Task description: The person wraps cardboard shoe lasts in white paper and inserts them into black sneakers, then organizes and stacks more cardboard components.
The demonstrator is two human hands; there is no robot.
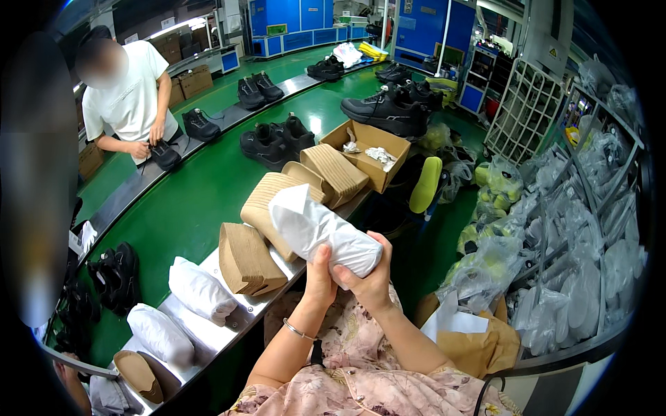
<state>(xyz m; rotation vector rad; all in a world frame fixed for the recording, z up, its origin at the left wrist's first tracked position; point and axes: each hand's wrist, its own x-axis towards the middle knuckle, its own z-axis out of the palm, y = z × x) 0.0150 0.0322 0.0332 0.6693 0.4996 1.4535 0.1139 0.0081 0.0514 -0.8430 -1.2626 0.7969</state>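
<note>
Currently, both hands grip one white paper-wrapped bundle (322, 236), held in the air just above the near edge of the worktop (208, 333). Your left hand (320, 277) closes around the underside of the lower end; your right hand (371, 277) wraps that same end from the right, thumb over the paper.

To do this step well, in my judgement:
1. Keep the bundle tilted as it is, upper end away from you, so the loose paper at the top does not unfold.
2. Press the paper flat with the right thumb while the left hand steadies the bundle (thin paper tears easily, so avoid twisting hard).
3. Hold clear of the brown cardboard stacks (277, 208) directly behind the bundle.

Surface: the worktop is a metal ledge along a green conveyor (201, 187). Two more white wrapped bundles (201, 290) lie on it to your left, with further cardboard stacks and an open cardboard box (371, 156) farther along. Black shoes (385, 111) stand in pairs on the conveyor.

Room: a factory line. A co-worker in a white shirt (128, 90) handles a black shoe across the conveyor. Racks of bagged white and yellow-green parts (555, 249) fill your right side; blue cabinets (298, 21) stand at the back.
</note>
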